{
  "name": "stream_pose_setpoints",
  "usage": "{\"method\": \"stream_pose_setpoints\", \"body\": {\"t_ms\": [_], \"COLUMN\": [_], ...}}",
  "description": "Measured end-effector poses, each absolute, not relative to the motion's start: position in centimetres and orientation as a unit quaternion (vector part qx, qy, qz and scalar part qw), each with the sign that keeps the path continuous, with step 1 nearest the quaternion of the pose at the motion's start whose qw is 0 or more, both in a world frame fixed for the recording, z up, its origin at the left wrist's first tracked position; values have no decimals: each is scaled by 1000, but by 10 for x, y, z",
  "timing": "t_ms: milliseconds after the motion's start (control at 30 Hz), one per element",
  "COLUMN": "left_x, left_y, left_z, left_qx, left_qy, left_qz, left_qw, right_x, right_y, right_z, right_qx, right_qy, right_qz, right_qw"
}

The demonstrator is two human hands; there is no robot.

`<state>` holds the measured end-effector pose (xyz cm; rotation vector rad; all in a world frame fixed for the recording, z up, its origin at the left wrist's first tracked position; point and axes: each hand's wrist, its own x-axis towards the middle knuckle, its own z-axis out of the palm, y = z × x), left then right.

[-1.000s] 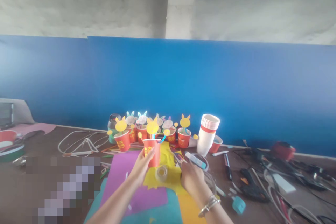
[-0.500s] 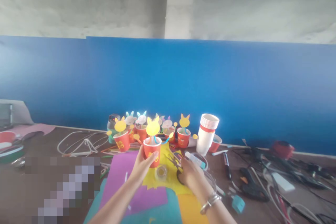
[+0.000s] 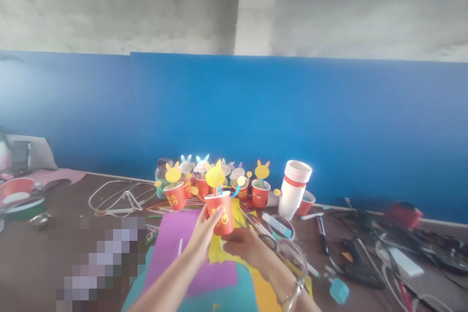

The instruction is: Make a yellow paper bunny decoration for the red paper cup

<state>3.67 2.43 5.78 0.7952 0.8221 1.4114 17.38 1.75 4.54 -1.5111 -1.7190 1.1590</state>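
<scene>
My left hand is wrapped round a red paper cup with gold print, lifted over the coloured sheets and tilted a little. A yellow paper animal head with pointed ears stands above its rim, and a blue arm ending in a yellow disc sticks out at the right. Just below the cup's base, my right hand has its fingers curled; whether they touch the cup or hold anything is hidden. Behind that hand, scissors lie partly covered. Yellow paper and a purple sheet are underneath.
Several similar cups with paper animals line the back. To their right rises a stack of white cups. A glue stick, a marker, a glue gun and tangled cables lie at right. White cable coils at left.
My right hand has left the scissors and moved left to below the cup, covering where the clear tape roll lay. The cup, still in my left hand, has shifted slightly right and tilted.
</scene>
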Motion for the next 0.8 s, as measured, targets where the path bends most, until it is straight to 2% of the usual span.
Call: {"method": "stream_pose_setpoints", "body": {"t_ms": [67, 200, 400, 800], "left_x": [38, 38, 39, 38], "left_y": [21, 21, 19, 18], "left_z": [59, 60, 65, 68], "left_qx": [362, 384, 391, 401], "left_qy": [358, 357, 353, 381], "left_qz": [613, 595, 577, 588], "left_qw": [603, 609, 624, 589], "right_x": [163, 155, 154, 142], "right_y": [15, 9, 3, 1], "right_z": [43, 45, 47, 33], "right_qx": [-519, -498, -450, -457], "right_qy": [-570, -482, -474, -500], "right_qz": [527, 562, 586, 541], "right_qw": [358, 451, 480, 498]}}
